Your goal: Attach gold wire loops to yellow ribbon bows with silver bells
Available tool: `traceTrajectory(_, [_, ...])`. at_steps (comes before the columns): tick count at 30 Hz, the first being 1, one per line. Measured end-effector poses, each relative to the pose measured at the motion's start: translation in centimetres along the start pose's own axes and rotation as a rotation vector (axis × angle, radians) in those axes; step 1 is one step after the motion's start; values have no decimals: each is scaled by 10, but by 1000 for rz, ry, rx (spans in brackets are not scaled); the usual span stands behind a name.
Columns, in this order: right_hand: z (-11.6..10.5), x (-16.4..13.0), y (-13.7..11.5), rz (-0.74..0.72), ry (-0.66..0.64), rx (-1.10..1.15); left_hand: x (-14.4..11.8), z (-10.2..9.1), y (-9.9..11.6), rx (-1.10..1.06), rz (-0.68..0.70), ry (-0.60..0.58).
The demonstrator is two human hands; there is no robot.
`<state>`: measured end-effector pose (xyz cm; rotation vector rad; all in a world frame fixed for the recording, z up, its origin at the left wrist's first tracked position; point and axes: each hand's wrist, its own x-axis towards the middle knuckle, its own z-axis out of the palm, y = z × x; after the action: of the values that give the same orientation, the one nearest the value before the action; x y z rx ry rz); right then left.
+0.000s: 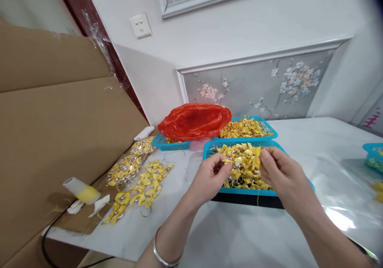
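A blue plastic basket in front of me holds a heap of yellow ribbon bows with small silver beads. My left hand pinches one yellow bow at its fingertips over the basket's left side. My right hand hovers over the heap's right side, fingertips bent down and touching the bows; whether it grips one is hidden. A silver bangle circles my left wrist.
Finished yellow bows lie in rows on the white table at left, beside a glue gun and cardboard boxes. Behind stand a second basket of bows, a red plastic bag over another basket, and a blue basket at the right edge.
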<state>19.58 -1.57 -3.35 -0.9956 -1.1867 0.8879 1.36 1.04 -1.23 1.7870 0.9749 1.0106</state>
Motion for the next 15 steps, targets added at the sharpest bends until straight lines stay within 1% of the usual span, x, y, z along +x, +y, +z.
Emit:
traceTrajectory(3, [4,-4,0,-46,-87,-93,-1,3,-1,23,17,36])
traceTrajectory(6, [6,-11,-4,-95,-210,-178,-1,5,-3,46,27,66])
traceTrajectory(8, [5,-16,-6,-116,-292,-219,1,5,-7,66,22,103])
traceTrajectory(10, [2,-21,-6,-112,-340,-221,4,3,-12,95,7,153])
traceTrajectory(12, [-3,-24,-4,-42,-304,-126,6,0,-15,131,-12,194])
traceTrajectory(15, [-8,-24,-1,127,-171,114,4,-4,-12,156,-27,236])
